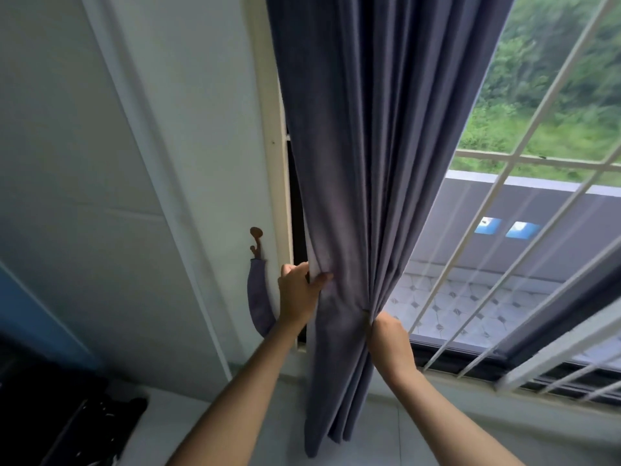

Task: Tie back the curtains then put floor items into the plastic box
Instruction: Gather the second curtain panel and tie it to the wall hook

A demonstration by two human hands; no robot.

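A grey-purple curtain hangs gathered in folds at the left side of the window. My left hand grips its left edge, thumb across the front of the cloth. My right hand pinches the bunched folds on the right side, a little lower. A matching fabric tie-back dangles from a brown wall hook just left of my left hand, its lower end hidden behind my wrist.
White window frame stands beside the curtain. White security bars cross the window at right. A pale sill runs below. Dark objects lie at bottom left. A white wall panel fills the left.
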